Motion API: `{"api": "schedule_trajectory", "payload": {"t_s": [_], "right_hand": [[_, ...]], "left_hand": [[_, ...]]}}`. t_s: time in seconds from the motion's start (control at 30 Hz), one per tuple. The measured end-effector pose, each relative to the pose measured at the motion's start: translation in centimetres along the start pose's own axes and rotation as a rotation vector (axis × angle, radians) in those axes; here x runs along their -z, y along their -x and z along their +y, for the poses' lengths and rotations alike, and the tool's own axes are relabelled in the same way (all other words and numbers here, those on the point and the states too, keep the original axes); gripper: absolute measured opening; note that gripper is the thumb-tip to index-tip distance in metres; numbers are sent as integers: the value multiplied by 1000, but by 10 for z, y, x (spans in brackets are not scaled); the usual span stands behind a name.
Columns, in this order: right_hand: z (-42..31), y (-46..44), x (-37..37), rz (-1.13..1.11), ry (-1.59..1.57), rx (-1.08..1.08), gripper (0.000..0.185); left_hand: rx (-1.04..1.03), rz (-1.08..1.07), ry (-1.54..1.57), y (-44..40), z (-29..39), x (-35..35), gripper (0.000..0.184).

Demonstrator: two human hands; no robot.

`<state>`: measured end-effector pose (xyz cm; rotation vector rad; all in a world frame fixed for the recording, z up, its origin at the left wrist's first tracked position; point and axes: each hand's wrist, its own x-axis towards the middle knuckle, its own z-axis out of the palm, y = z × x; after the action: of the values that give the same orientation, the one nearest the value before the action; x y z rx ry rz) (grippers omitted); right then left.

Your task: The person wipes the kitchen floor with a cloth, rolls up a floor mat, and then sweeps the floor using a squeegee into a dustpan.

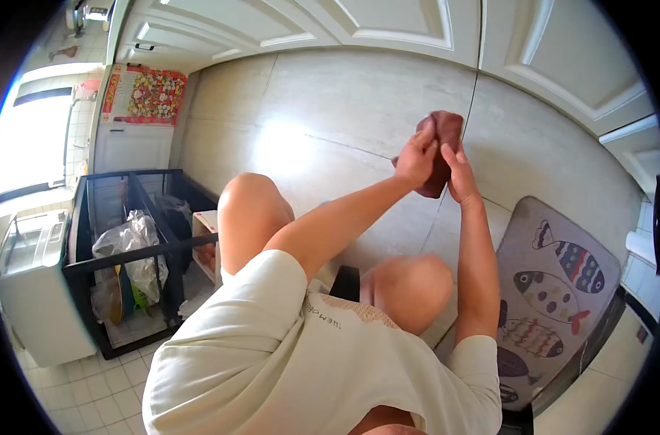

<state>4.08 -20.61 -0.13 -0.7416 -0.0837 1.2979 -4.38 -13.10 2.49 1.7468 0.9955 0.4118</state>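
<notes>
Looks bright, lit by daylight from the window at far left, blown out to white. Glares in a washed-out patch on the floor tiles. Blurs a little at the right knee. Bends the cabinet doors into curves, fringes blue along the left rim, and falls to black at the corners.

Both hands hold brown cloth above tiled floor.
</notes>
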Motion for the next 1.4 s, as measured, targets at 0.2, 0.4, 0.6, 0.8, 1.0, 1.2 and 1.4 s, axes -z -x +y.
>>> {"api": "schedule_trajectory", "payload": {"t_s": [0.2, 0.4, 0.6, 0.8, 1.0, 1.2, 1.4], "right_hand": [[-3, -36, 27, 337, 201, 128, 39], [-73, 3, -45, 495, 93, 872, 39], [43, -37, -35, 17, 1267, 334, 30], [-30, -25, -49, 316, 722, 731, 22], [-81, -24, -44, 468, 721, 1148, 16], [33, -45, -34, 246, 935, 274, 32], [-34, -14, -18, 235, 658, 317, 35]], "left_hand": [[-309, -236, -210, 17, -15, -4, 48], [797, 115, 421, -38, -58, 76, 64], [512, -426, 352, -98, 6, 85, 70], [500, -227, 307, -145, -24, 169, 64], [695, -250, 291, -142, -35, 168, 68], [208, -821, 456, -110, 82, 108, 77], [-119, -855, -40, -119, 37, 112, 69]]}}
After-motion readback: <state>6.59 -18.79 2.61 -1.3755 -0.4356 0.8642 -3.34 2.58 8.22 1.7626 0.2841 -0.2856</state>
